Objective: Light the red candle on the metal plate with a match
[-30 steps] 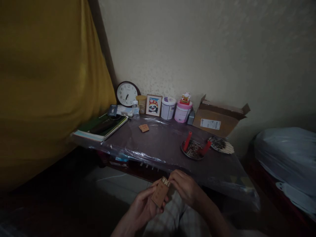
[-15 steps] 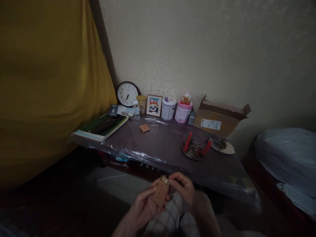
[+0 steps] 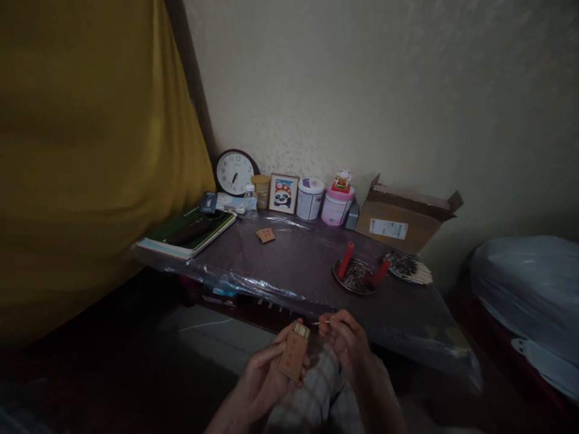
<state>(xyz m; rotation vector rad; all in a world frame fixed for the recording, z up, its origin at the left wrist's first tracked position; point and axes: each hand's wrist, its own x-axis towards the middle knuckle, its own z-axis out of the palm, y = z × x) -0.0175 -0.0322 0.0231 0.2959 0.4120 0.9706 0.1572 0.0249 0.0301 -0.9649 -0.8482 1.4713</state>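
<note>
My left hand (image 3: 269, 371) is closed around a brown matchbox (image 3: 294, 357), which is slid partly open so that matches show at its upper end. Just to the right, my right hand (image 3: 347, 340) pinches a single match (image 3: 322, 322) between thumb and fingers, its dark reddish tip pointing left toward the box. Match and matchbox are apart. Both hands are over my lap, in front of the table's near edge. On the table beyond them, a metal dish (image 3: 355, 289) holds dark burnt bits and two red candles (image 3: 346, 260), one nearly upright, the other leaning right.
A plate of matches (image 3: 409, 269), many blackened, lies right of the dish. Small brown matchboxes (image 3: 266, 235) lie mid-table. Along the wall stand a clock (image 3: 235, 173), a framed panda picture (image 3: 283, 194), tins (image 3: 310, 200) and a cardboard box (image 3: 402, 217). Books (image 3: 194, 235) lie at left.
My right hand has drawn away from the open matchbox, to the right, with a match now in its fingers. My left hand and the box have stayed nearly in place.
</note>
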